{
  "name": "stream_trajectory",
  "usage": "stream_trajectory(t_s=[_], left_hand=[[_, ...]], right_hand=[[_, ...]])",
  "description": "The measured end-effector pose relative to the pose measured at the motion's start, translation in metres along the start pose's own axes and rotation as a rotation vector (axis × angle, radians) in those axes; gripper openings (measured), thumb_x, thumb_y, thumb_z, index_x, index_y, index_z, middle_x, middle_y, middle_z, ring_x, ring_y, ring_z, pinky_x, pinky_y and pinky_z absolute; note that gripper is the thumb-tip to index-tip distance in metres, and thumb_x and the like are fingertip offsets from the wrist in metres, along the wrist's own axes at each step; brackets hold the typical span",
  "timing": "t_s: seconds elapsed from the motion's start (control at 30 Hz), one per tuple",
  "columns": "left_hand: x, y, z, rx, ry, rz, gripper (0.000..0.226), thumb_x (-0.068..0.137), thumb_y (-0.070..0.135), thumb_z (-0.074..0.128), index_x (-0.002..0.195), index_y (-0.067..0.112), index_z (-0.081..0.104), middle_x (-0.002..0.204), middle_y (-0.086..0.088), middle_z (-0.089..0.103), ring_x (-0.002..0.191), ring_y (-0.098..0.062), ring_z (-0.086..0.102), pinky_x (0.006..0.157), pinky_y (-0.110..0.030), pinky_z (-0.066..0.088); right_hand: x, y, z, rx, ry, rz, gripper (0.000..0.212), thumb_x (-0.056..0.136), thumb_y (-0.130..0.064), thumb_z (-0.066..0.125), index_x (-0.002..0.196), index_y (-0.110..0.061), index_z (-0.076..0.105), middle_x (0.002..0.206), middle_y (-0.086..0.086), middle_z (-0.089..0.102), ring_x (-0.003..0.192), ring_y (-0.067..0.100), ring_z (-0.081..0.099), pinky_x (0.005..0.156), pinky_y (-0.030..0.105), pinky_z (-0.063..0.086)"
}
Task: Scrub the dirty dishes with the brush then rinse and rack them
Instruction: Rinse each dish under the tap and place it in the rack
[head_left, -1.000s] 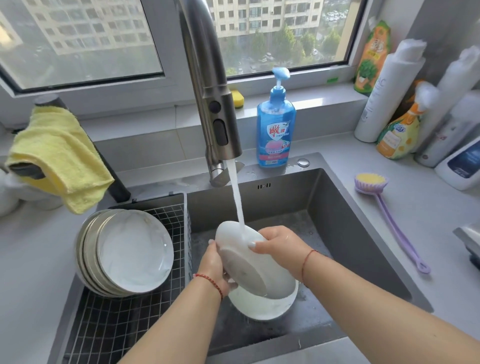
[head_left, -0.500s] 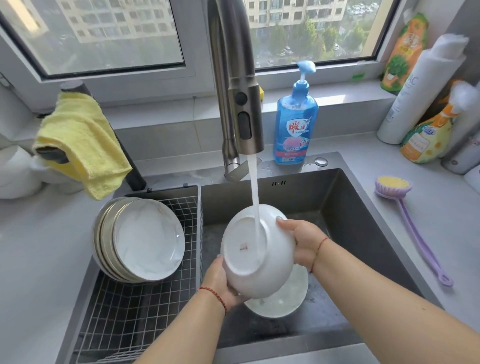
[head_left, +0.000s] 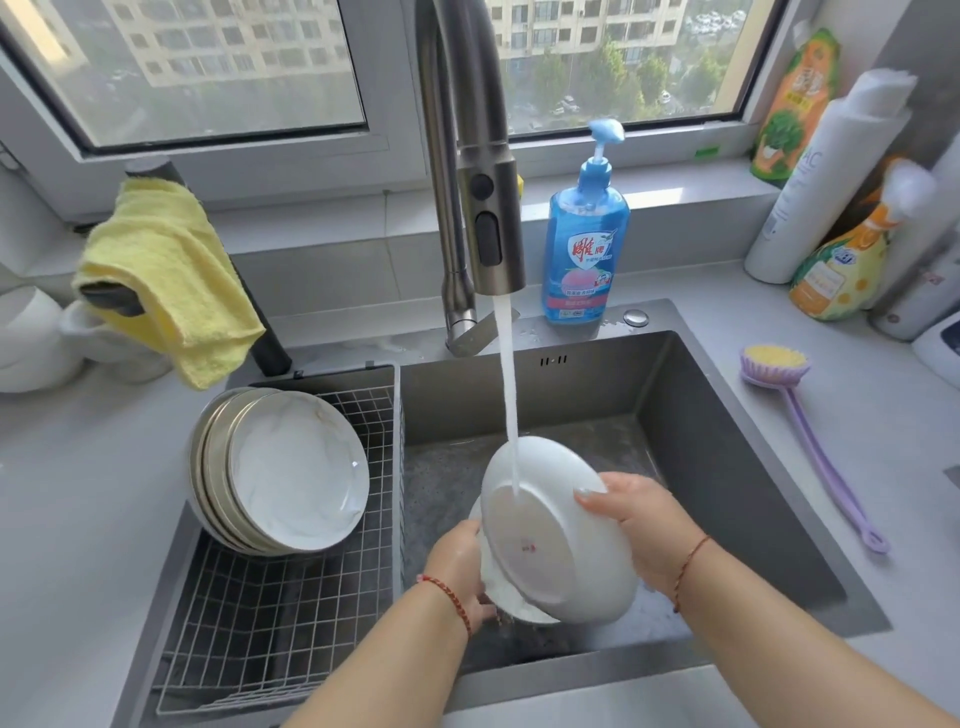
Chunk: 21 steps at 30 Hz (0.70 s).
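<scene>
Water (head_left: 509, 395) is falling from the faucet (head_left: 491, 228) onto the underside of a white bowl (head_left: 550, 530) that both hands are holding tilted over the sink (head_left: 727, 467). The left hand (head_left: 460, 569) is gripping its near-left rim, and the right hand (head_left: 641, 525) is clasping its right side, fingers curled over the edge. Rinsed plates (head_left: 291, 467) are leaning in the wire rack (head_left: 270, 623) at left, while the brush (head_left: 810, 431) is lying on the counter at right.

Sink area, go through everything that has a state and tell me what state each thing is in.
Faucet: running, stream hits the bowl's underside.
Bowl: tilted, base toward the camera, gripped by both hands.
Left hand: holds the bowl's lower left rim.
Right hand: grips the bowl's right edge.
Plates: stacked on edge in the rack.
Brush: lying unused on the counter.
Cloth: draped.
</scene>
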<state>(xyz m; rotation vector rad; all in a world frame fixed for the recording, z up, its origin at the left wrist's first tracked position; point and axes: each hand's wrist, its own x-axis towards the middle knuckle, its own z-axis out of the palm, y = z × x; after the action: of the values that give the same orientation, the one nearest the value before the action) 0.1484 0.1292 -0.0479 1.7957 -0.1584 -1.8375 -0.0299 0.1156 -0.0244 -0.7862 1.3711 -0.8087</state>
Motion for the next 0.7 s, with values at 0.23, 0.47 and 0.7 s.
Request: stream_trajectory(t_s=[0.23,0.47,0.7], left_hand=[[-0.031,0.006,-0.012,-0.057,-0.023,0.133,0.034,0.101,0.033,0.045,0.123,0.008,0.053,0.112,-0.021,0.064,0.101,-0.035,0.064,0.072,-0.047,0.058],[-0.055,0.025,-0.034,-0.026,-0.072,0.326,0.039,0.099,0.036,0.047,0.125,0.008,0.055,0.114,-0.021,0.066,0.100,-0.034,0.069,0.078,-0.049,0.061],[-0.080,0.043,-0.046,0.120,-0.110,0.504,0.040,0.103,0.041,0.041,0.131,0.016,0.054,0.118,-0.015,0.065,0.105,-0.029,0.067,0.085,-0.048,0.059]], right_hand=[[-0.023,0.020,0.067,-0.475,-0.099,-0.139,0.015,0.088,-0.020,0.062,0.082,-0.008,0.069,0.075,0.012,0.069,0.071,0.023,0.065,0.068,0.037,0.055],[-0.042,0.000,0.096,-0.621,-0.087,-0.364,0.032,0.085,-0.043,0.058,0.078,-0.013,0.067,0.075,0.007,0.069,0.074,0.023,0.067,0.069,0.046,0.056],[-0.065,-0.024,0.116,-0.631,0.023,-0.512,0.039,0.094,-0.041,0.049,0.075,-0.010,0.062,0.071,0.004,0.064,0.071,0.021,0.058,0.061,0.039,0.051]])
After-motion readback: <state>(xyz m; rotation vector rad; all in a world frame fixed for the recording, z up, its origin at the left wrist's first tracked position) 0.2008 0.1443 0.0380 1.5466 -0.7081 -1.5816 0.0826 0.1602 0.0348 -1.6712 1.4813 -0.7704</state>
